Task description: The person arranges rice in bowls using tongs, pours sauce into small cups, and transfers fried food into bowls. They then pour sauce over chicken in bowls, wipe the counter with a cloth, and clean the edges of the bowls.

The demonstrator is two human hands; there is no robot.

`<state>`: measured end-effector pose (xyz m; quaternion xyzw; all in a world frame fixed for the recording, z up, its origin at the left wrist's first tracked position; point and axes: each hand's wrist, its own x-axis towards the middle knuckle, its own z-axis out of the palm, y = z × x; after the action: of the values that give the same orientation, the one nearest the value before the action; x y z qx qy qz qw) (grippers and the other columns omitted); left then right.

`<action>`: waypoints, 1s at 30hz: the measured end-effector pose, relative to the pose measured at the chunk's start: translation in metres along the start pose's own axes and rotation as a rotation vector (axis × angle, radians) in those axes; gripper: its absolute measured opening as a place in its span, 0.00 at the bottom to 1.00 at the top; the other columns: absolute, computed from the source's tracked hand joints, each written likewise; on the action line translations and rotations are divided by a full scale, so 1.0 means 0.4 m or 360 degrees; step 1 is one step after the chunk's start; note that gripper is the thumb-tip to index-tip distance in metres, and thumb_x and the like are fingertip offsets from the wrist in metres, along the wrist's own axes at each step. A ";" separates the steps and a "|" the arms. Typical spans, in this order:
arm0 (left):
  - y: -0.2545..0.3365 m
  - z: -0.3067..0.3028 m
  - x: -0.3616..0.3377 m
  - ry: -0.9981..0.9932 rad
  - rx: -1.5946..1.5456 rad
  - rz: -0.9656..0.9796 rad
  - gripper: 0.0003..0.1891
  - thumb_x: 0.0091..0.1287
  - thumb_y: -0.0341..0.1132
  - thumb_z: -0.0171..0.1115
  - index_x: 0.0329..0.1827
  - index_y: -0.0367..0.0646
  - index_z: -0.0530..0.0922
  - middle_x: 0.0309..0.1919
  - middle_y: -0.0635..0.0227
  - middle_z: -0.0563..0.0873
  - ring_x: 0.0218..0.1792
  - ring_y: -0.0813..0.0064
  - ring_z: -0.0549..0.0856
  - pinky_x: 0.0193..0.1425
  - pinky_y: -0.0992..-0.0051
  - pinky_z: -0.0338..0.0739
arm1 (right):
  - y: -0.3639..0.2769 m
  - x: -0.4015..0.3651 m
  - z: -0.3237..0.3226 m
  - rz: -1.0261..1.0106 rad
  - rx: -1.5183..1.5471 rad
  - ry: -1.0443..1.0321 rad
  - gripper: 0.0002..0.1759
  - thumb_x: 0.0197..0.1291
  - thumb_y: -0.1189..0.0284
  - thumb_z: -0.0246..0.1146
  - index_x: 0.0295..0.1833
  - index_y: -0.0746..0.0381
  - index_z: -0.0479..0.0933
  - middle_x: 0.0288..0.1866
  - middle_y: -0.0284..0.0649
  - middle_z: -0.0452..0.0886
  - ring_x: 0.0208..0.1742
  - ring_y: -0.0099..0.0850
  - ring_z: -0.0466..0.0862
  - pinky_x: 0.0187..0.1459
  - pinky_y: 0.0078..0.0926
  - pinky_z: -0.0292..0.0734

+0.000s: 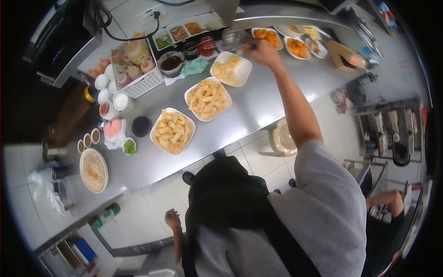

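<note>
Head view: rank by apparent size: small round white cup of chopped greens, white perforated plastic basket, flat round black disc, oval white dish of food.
1. White basket
2. Oval dish
3. Black disc
4. Small cup of greens, a bit smaller than the disc

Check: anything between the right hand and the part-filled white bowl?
Nothing visible. The right hand is by the far right corner of the part-filled white bowl; the green cloth lies left of it.
</note>
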<state>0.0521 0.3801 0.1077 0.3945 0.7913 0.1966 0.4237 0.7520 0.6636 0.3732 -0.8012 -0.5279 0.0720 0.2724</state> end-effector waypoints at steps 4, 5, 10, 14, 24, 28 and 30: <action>-0.034 0.010 0.008 0.0152 -0.0329 -0.0034 0.10 0.75 0.32 0.58 0.45 0.32 0.83 0.31 0.58 0.86 0.30 0.72 0.87 0.31 0.75 0.84 | -0.163 -0.079 0.008 -0.0365 -0.0113 -0.0496 0.19 0.64 0.56 0.68 0.44 0.62 0.87 0.34 0.49 0.87 0.37 0.46 0.86 0.42 0.39 0.79; -0.032 0.019 0.004 0.0183 -0.0408 -0.0055 0.10 0.75 0.32 0.57 0.46 0.33 0.83 0.31 0.59 0.86 0.30 0.72 0.87 0.31 0.75 0.83 | -0.161 -0.089 0.014 -0.0390 -0.0107 -0.0514 0.19 0.64 0.56 0.68 0.44 0.62 0.87 0.34 0.49 0.87 0.37 0.46 0.86 0.42 0.39 0.79; -0.025 0.084 -0.034 0.0134 -0.0386 -0.0112 0.10 0.75 0.33 0.59 0.46 0.34 0.83 0.31 0.59 0.87 0.30 0.73 0.86 0.30 0.76 0.83 | -0.110 -0.193 -0.031 -0.0257 0.0398 -0.0600 0.19 0.69 0.58 0.65 0.50 0.64 0.81 0.30 0.47 0.85 0.30 0.45 0.83 0.36 0.41 0.76; -0.078 0.138 -0.057 0.0135 -0.0404 -0.0241 0.09 0.74 0.31 0.61 0.46 0.33 0.83 0.30 0.57 0.88 0.28 0.73 0.87 0.28 0.76 0.82 | -0.133 -0.244 0.002 -0.0368 0.0819 -0.0469 0.25 0.72 0.56 0.62 0.64 0.63 0.75 0.34 0.51 0.85 0.34 0.45 0.85 0.39 0.40 0.78; 0.122 0.194 0.024 0.0032 -0.0400 0.0118 0.13 0.76 0.37 0.60 0.48 0.33 0.83 0.32 0.57 0.89 0.28 0.72 0.88 0.34 0.75 0.83 | -0.396 -0.338 0.237 -0.0821 -0.0138 -0.1171 0.17 0.64 0.60 0.67 0.48 0.63 0.85 0.40 0.53 0.87 0.45 0.52 0.86 0.49 0.47 0.80; 0.088 0.198 0.005 0.0088 -0.0448 0.0081 0.14 0.76 0.38 0.60 0.48 0.32 0.83 0.32 0.57 0.89 0.28 0.71 0.88 0.34 0.74 0.83 | -0.455 -0.356 0.229 -0.0926 -0.0348 -0.1145 0.16 0.64 0.61 0.67 0.44 0.64 0.85 0.39 0.53 0.87 0.45 0.51 0.86 0.48 0.49 0.80; 0.030 0.197 -0.045 0.0091 -0.0413 0.0018 0.14 0.76 0.38 0.60 0.48 0.32 0.83 0.32 0.57 0.89 0.28 0.71 0.88 0.34 0.74 0.83 | -0.476 -0.367 0.189 -0.0979 -0.0235 -0.1079 0.15 0.64 0.62 0.66 0.43 0.64 0.85 0.38 0.53 0.87 0.45 0.51 0.87 0.48 0.49 0.80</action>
<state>0.1287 0.3713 0.0802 0.3351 0.7687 0.3110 0.4473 0.5045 0.6170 0.3821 -0.5557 -0.8042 0.2080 0.0353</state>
